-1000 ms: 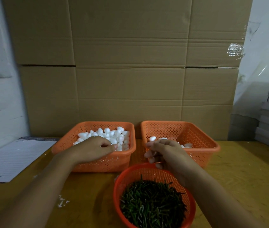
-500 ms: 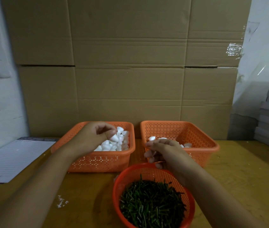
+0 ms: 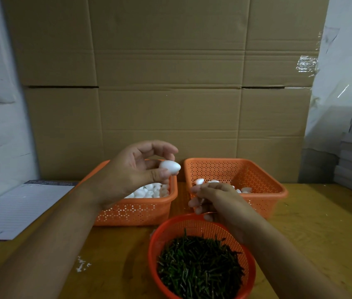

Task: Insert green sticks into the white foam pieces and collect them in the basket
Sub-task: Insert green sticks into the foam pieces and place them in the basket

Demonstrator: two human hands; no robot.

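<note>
A white foam piece [image 3: 170, 167] is pinched between thumb and fingertips of the left hand [image 3: 137, 172], a little above centre of the frame, over the left basket [image 3: 136, 212]. The right hand [image 3: 214, 200] is seen from the back at the centre, its fingers curled above the round basket [image 3: 201, 225]; whether a stick is held there cannot be told.

Some risks can be judged. The foam is smooth and egg-shaped and only its end is gripped – it may slip out and fall. It looks soft, so a stick pushed in at a slant may come out through the side, or crumbs may be broken off, like the white bits [image 3: 82, 264] at lower left.

The green sticks [image 3: 198, 270] are thin, dark and tangled in a heap. All three baskets are of perforated orange plastic; few foam pieces lie in the right basket [image 3: 263, 182].
</note>
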